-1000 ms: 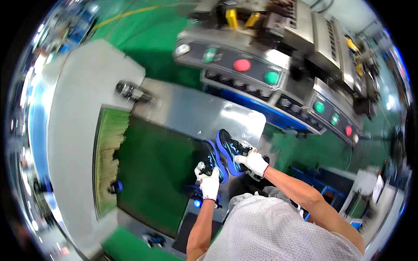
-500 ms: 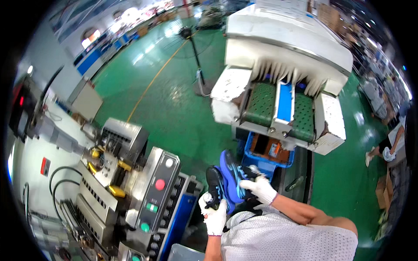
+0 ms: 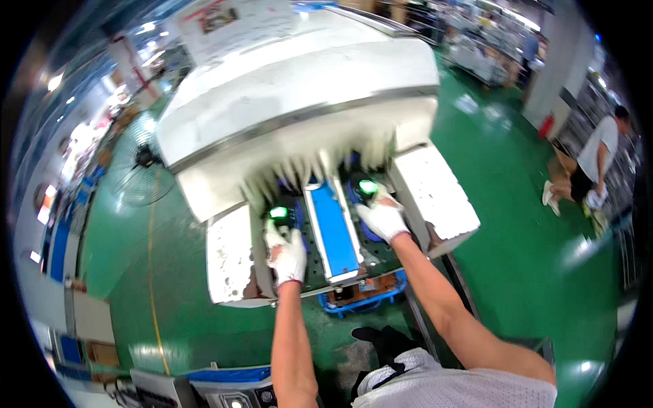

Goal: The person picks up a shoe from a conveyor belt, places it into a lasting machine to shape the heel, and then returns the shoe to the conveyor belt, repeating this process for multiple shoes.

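My left hand, in a white glove, grips the near end of a dark shoe with a blue-purple sole. That shoe lies on the left belt lane of a white conveyor machine. On the right lane sits the matching shoe, held at its near end by my gloved right hand. Both far ends reach under the hanging pale strips at the machine's opening. A bright green glow shows on each shoe near my fingers. My fingertips are partly blurred.
A blue divider runs between the lanes, and white side housings flank them. Below the belt is a blue crate. A standing fan is at the left. Another person stands at the right.
I have turned from the control panel to the conveyor machine. Both hands have moved apart and forward, carrying the shoes from in front of my body onto the two belt lanes.
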Available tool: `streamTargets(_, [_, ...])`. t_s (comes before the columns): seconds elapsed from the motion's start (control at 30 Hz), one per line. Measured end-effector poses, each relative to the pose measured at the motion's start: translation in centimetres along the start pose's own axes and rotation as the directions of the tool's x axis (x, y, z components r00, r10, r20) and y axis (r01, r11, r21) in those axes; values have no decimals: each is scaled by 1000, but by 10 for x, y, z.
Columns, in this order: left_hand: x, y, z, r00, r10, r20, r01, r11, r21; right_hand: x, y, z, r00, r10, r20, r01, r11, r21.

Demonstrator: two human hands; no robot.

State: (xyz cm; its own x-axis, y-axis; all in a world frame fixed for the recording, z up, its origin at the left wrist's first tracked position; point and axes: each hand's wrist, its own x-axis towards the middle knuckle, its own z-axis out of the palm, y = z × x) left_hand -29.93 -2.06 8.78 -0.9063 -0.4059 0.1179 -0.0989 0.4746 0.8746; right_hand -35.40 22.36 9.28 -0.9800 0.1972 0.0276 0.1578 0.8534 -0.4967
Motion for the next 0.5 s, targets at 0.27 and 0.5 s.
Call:
streamTargets(0.27, [-127,-74,-100,983,70,-170,-64,997,38,-123,-115,18,783,-603,-151,529,519,672])
streamTargets(0.5, [-592,-211,-175,288,-880,-379,958,266,110,-328,-33,181,-205,-446,871,178,859,481])
